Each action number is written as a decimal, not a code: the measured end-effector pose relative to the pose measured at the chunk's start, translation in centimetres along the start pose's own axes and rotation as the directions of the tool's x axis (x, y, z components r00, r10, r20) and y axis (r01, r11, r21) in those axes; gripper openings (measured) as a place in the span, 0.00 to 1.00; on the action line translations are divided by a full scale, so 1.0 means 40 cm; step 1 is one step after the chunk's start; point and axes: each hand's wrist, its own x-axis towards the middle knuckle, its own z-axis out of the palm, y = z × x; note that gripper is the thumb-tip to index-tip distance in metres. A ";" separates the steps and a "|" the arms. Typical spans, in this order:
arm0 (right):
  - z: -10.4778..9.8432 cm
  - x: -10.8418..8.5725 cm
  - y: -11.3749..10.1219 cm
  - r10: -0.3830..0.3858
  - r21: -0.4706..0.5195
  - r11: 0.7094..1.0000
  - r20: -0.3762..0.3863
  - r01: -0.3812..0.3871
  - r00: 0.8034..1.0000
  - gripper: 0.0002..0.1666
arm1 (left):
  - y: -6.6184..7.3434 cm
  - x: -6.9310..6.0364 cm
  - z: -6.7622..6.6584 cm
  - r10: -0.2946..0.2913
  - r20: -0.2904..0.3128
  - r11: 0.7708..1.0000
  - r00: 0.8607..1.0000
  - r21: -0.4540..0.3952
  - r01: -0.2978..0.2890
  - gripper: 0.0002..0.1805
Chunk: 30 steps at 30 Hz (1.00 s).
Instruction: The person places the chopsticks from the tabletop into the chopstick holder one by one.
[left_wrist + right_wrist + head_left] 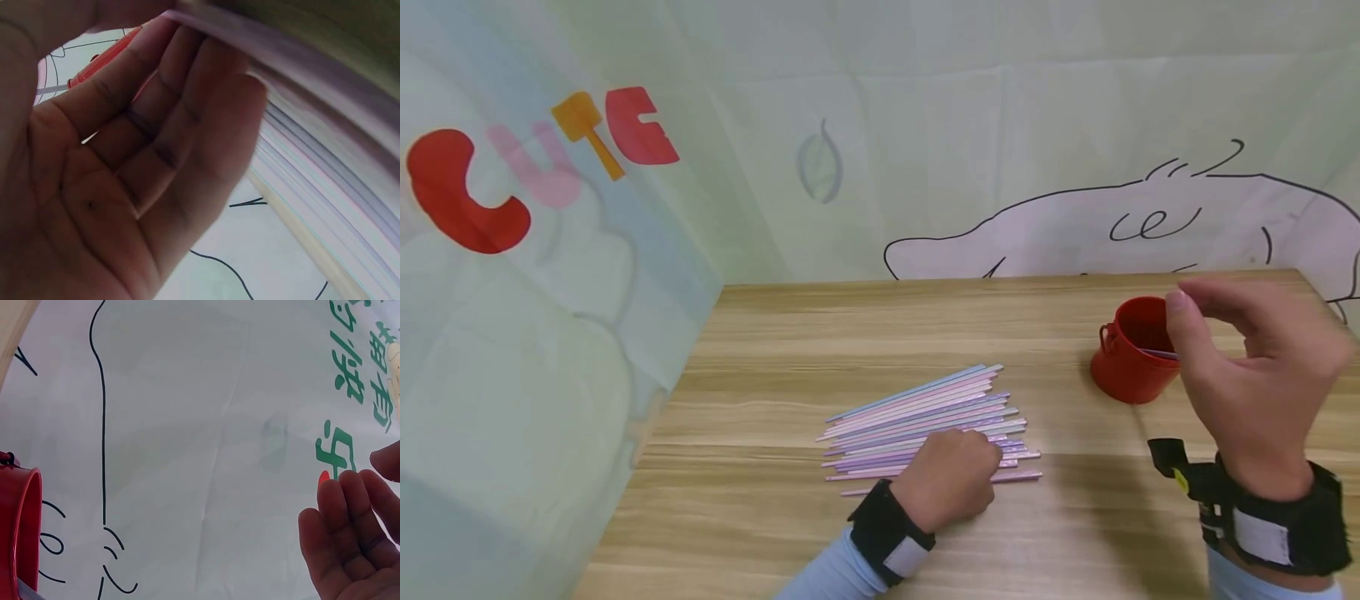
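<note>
Several thin pastel sticks [917,408] lie side by side on the wooden table. Over their near edge rests my left hand [951,479]; in the left wrist view its bent fingers and thumb [150,125] meet at a purple stick [281,53], pinching it. A small red bucket [1131,367] stands at the right with one stick [1157,354] leaning inside. Beside and above the bucket, my right hand [1262,367] is raised. The right wrist view shows that hand [356,537] with thumb and fingers apart, holding nothing, and the bucket [9,525] at the left edge.
The wooden table [760,350] meets a printed cloth backdrop [925,167] at its far edge. Another cloth side [512,350] with large coloured letters hangs along the left. The bucket's thin handle [1105,337] rests at its left side.
</note>
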 end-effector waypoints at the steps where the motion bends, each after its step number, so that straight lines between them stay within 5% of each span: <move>1: 0.002 -0.001 -0.001 -0.004 0.003 1.000 0.003 0.004 1.000 0.10 | -0.001 0.000 -0.002 0.007 -0.010 1.000 1.000 -0.003 -0.007 0.07; 7: 0.005 -0.010 -0.015 0.000 -0.061 0.998 0.088 0.005 0.996 0.13 | -0.005 0.001 -0.019 0.056 -0.081 0.998 0.995 -0.022 -0.058 0.05; 18: 0.022 -0.019 -0.037 -0.028 -0.027 0.999 0.119 0.031 0.992 0.12 | -0.010 0.005 -0.055 0.094 -0.182 0.980 0.979 -0.157 -0.123 0.05; 30: 0.038 -0.026 -0.039 -0.039 0.027 0.999 0.155 0.035 0.987 0.10 | -0.022 0.001 -0.075 0.102 -0.353 0.951 0.930 -0.240 -0.195 0.07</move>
